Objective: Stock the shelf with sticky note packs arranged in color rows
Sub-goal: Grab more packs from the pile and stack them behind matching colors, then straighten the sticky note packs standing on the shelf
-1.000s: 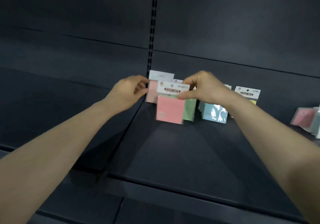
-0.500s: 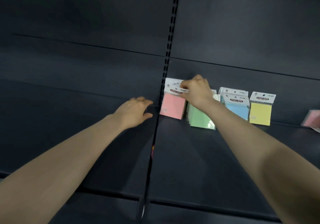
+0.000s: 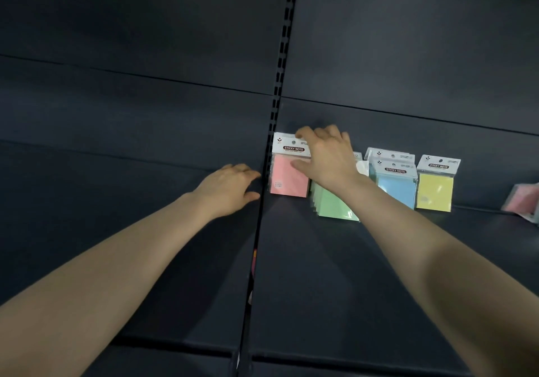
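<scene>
1. Dark shelf [image 3: 320, 274], deep and mostly bare. A slotted upright [image 3: 281, 84] split it into two bays, and stock stood only at the back of the right bay.
2. Left hand [image 3: 230, 190] lay palm down on the left bay just beside the upright. Its fingers were relaxed and spread, holding nothing.
3. Right hand [image 3: 326, 157] reached to the back of the shelf. Fingers curled over the top of the pink pack [image 3: 287, 178] and the thumb crossed its front, so it looked like a pinch on the upper part.
4. Green packs [image 3: 335, 206] stood in a front-to-back row just right of the pink one, partly hidden by the right wrist. Blue packs [image 3: 396, 190] came next, at least two deep.
5. Yellow pack [image 3: 434, 191] stood upright at the right end of the line.
6. Loose packs [image 3: 523, 201] lay at the far right edge, blurred, one pinkish. They were well apart from the rows.
7. The pink pack stood upright, close against the upright, with its header card [image 3: 291, 147] facing out.
8. Step judged: seating the pink pack to start the pink row.
9. Next move probably calls for a clean release without tipping it, squaring it with the green row, then fetching another pink pack.
</scene>
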A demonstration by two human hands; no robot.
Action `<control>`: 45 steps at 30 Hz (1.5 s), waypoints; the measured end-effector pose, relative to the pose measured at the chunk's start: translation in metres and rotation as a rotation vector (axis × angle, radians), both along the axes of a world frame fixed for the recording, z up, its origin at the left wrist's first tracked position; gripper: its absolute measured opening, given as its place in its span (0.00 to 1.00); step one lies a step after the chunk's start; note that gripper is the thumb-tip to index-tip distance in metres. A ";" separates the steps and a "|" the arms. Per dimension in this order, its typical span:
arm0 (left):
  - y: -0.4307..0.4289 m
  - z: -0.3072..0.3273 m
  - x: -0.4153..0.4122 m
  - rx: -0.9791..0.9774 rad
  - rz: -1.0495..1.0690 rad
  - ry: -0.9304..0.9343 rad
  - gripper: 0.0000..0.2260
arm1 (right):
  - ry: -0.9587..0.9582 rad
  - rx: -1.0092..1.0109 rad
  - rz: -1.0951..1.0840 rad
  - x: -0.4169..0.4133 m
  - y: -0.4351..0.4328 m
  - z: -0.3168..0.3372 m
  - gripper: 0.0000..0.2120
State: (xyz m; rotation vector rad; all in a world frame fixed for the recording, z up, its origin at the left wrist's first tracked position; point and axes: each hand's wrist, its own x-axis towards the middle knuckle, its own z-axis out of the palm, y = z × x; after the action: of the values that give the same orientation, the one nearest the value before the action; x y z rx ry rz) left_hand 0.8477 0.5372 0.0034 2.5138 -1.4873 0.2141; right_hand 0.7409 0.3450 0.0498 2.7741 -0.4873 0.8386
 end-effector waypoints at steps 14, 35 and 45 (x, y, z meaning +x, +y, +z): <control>0.001 0.003 -0.002 -0.019 0.017 -0.056 0.22 | 0.090 -0.141 -0.018 -0.005 0.003 -0.008 0.27; -0.038 0.066 -0.124 -0.289 -0.244 -0.486 0.19 | -0.042 -0.393 -0.181 -0.212 -0.028 0.009 0.18; -0.142 0.060 -0.297 -0.281 -0.429 -0.476 0.19 | 0.020 -0.369 -0.326 -0.417 -0.096 0.002 0.19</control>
State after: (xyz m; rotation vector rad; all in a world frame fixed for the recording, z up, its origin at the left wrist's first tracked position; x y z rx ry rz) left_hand 0.5510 0.3954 0.0631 1.9462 -1.9592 0.9211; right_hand 0.3243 0.2488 0.0516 2.2854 -0.6805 0.7367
